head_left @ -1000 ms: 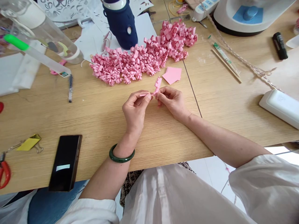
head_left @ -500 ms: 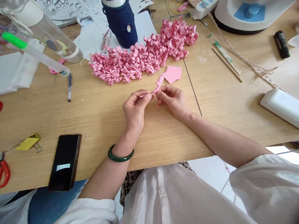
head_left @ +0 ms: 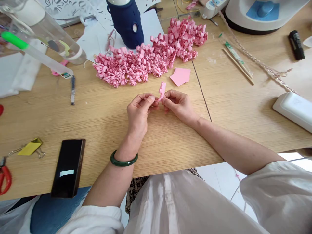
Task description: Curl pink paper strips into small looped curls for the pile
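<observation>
The pink paper strip (head_left: 162, 90) is located between your two hands, raised above the counter (head_left: 109, 123), its curled part standing up near your right fingertips. Your right hand (head_left: 181, 105) has its fingers narrowed in a pinch on the lower end of that curled part. Your left hand (head_left: 138, 112) is likewise pinched, thumb against fingers, on the strip's thin tail, which your fingers mostly hide. A dark green bangle (head_left: 124, 160) is noted on your left wrist.

Just beyond your right hand lie flat pink paper pieces (head_left: 180, 77), overlapping. Behind these, a long heap of pink paper curls (head_left: 136, 66) runs across the counter, in front of a dark blue bottle (head_left: 128, 27) standing upright by white paper sheets (head_left: 91, 40).

To your left: a pen (head_left: 72, 91), a clear bottle (head_left: 60, 44), and a tube with a green cap (head_left: 15, 40). Nearer you, a phone (head_left: 68, 169) lies at the counter's edge with a binder clip (head_left: 37, 143) and a red-handled tool (head_left: 6, 178) to its left.

To your right: two thin wooden sticks (head_left: 239, 66), a braided cord (head_left: 255, 60), a white case (head_left: 293, 110) and a black marker (head_left: 296, 45). A white appliance (head_left: 255, 16) sits at the far side.
</observation>
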The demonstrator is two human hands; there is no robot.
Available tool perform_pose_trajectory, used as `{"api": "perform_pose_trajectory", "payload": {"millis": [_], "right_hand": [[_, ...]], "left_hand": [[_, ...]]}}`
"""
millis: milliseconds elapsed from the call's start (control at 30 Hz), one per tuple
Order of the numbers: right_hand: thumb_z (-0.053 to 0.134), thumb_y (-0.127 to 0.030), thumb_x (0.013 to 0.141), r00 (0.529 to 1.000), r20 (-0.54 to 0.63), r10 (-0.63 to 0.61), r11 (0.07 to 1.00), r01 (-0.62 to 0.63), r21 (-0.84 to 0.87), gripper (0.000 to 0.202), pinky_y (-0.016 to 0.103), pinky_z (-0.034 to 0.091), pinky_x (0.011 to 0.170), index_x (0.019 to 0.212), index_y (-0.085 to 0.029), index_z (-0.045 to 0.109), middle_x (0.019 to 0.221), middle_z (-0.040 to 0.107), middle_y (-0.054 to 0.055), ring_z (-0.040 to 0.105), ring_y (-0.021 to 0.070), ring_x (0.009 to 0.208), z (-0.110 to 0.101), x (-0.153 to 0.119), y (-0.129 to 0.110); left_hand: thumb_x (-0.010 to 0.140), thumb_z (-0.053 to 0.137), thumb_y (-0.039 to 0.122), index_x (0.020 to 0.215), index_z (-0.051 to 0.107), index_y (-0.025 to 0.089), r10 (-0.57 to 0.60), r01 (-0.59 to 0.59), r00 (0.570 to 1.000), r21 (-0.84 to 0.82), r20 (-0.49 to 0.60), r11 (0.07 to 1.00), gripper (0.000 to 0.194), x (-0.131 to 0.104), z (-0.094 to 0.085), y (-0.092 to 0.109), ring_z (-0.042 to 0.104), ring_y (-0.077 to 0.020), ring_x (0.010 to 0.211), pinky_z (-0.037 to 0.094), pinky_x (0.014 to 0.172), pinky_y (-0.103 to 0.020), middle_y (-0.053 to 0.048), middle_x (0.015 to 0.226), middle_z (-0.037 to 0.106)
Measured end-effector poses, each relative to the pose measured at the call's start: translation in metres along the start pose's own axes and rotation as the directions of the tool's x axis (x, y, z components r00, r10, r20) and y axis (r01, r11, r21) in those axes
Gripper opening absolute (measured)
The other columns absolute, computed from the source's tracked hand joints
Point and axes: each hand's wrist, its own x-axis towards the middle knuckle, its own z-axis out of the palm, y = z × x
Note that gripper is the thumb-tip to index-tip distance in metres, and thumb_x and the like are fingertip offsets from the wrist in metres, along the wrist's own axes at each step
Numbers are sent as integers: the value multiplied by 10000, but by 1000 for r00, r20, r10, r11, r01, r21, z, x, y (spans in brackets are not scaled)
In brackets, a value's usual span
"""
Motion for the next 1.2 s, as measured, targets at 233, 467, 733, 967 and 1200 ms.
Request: {"api": "perform_pose_trajectory", "payload": {"millis": [233, 467, 733, 967, 1200], "right_hand": [[891, -668, 745, 1000, 10, -19, 1000, 19, -18, 553, 194, 550, 475, 826, -177, 651, 761, 626, -13, 551, 78, 598, 2, 0, 2], [855, -727, 749, 1000, -14, -6, 1000, 6, -10, 587, 201, 559, 487, 809, -183, 640, 700, 615, -24, 555, 83, 588, 1, 1, 1], [825, -757, 761, 999, -23, -27, 999, 27, -30, 603, 213, 563, 512, 811, -181, 655, 700, 635, -13, 570, 90, 595, -1, 0, -2], [852, -764, 709, 1000, -23, 6, 1000, -6, -17, 620, 213, 547, 495, 796, -188, 640, 736, 673, -3, 557, 87, 590, 3, -1, -3], [828, -792, 716, 996, -90, -29, 999, 26, -30, 634, 221, 528, 498, 780, -197, 619, 676, 606, -28, 546, 91, 573, 2, 0, -2]], "left_hand": [[699, 955, 509, 849, 748, 186, 134, -132, 990, 58, -43, 990, 412, -2, 4, -4, 727, -127, 657, 636, 706, -264, -3, 766, 770], [749, 937, 504, 888, 769, 194, 74, -74, 997, -18, 22, 997, 380, -2, 3, -2, 769, -146, 747, 653, 768, -275, -25, 841, 805], [661, 993, 419, 905, 785, 195, 59, -56, 996, -47, 61, 997, 390, 0, 2, -3, 753, -136, 713, 658, 766, -287, -27, 855, 811], [680, 967, 320, 854, 815, 186, 153, -153, 986, -7, 59, 988, 266, -1, 3, 0, 734, -123, 646, 633, 684, -245, -16, 765, 799], [694, 955, 370, 879, 810, 177, 76, -78, 996, 33, 47, 996, 304, 0, -1, 3, 730, -131, 656, 645, 708, -279, -25, 791, 805]]}}
